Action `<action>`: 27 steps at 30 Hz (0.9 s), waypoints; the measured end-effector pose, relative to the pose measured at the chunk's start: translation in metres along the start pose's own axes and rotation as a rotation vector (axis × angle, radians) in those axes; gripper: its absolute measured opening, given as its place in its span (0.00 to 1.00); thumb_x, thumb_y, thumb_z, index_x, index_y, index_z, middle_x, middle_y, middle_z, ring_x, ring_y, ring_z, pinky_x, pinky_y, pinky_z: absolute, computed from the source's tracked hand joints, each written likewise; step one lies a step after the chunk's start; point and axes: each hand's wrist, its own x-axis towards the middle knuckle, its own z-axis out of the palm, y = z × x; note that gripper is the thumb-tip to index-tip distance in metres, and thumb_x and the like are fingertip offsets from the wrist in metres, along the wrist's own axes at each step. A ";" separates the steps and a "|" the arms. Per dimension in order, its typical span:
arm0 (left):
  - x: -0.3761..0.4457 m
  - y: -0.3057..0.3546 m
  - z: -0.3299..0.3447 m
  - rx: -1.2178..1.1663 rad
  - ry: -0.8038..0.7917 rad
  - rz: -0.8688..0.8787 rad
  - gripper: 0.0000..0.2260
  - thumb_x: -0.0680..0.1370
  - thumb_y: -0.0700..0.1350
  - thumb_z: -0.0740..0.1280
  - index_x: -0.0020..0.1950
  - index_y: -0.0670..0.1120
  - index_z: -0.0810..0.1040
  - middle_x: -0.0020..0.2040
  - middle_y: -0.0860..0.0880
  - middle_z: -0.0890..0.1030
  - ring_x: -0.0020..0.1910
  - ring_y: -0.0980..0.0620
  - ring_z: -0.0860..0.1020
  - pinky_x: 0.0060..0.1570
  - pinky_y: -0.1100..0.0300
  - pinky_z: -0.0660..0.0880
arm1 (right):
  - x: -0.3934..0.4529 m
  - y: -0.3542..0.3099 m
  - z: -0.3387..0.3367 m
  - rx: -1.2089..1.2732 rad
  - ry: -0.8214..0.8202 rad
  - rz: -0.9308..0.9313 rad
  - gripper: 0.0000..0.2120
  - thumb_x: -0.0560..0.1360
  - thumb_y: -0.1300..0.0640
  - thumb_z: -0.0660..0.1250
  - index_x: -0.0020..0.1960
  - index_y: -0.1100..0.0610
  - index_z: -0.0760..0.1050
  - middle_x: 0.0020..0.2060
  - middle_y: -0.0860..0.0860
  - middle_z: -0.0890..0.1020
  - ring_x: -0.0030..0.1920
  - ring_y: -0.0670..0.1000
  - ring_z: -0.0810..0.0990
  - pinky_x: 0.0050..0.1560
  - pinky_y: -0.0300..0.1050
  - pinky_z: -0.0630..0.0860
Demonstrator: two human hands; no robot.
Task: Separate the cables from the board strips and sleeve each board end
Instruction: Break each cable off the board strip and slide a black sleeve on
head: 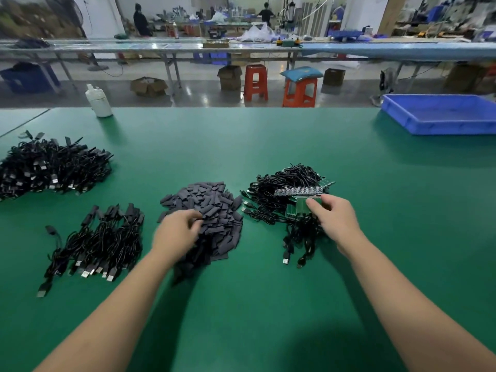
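A heap of dark grey sleeves (pixel 212 208) lies in the middle of the green table (pixel 268 304). My left hand (pixel 178 232) sits on the heap's near left side, fingers curled into the sleeves; it is blurred. To the right lies a tangle of black cables with green board strips (pixel 298 208). My right hand (pixel 335 218) pinches a green board strip at its right end, thumb on top. More cables (pixel 303 237) hang from that strip toward me.
A bundle of sleeved USB cables (pixel 99 242) lies at the near left, a bigger black cable pile (pixel 51 167) at the far left. A white bottle (pixel 98 102) stands at the back left, a blue tray (pixel 440 114) at the back right.
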 end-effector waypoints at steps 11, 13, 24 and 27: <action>-0.026 0.154 0.034 -0.601 -0.192 0.188 0.05 0.78 0.46 0.68 0.44 0.51 0.83 0.34 0.53 0.82 0.32 0.55 0.75 0.38 0.53 0.74 | -0.026 -0.021 0.003 0.186 -0.160 -0.109 0.15 0.75 0.52 0.73 0.46 0.66 0.79 0.36 0.65 0.78 0.35 0.50 0.71 0.38 0.49 0.70; -0.029 0.155 0.035 -0.565 -0.164 0.178 0.08 0.78 0.47 0.68 0.39 0.53 0.81 0.29 0.54 0.79 0.28 0.58 0.69 0.32 0.55 0.69 | -0.027 -0.020 0.001 0.162 -0.135 -0.114 0.14 0.74 0.52 0.74 0.43 0.64 0.80 0.32 0.62 0.78 0.33 0.49 0.71 0.35 0.48 0.69; -0.035 0.159 0.033 -0.439 0.039 0.055 0.17 0.78 0.52 0.66 0.33 0.44 0.75 0.28 0.49 0.78 0.30 0.47 0.75 0.33 0.52 0.73 | -0.024 -0.008 0.005 0.042 0.060 -0.145 0.17 0.75 0.50 0.72 0.33 0.57 0.72 0.23 0.43 0.66 0.24 0.44 0.63 0.25 0.38 0.60; -0.028 0.141 0.028 -0.472 0.040 0.024 0.16 0.78 0.53 0.66 0.35 0.45 0.76 0.32 0.48 0.82 0.34 0.48 0.80 0.39 0.53 0.76 | -0.010 0.002 -0.005 0.014 0.044 -0.050 0.18 0.79 0.48 0.67 0.39 0.62 0.72 0.29 0.50 0.69 0.30 0.48 0.65 0.33 0.44 0.62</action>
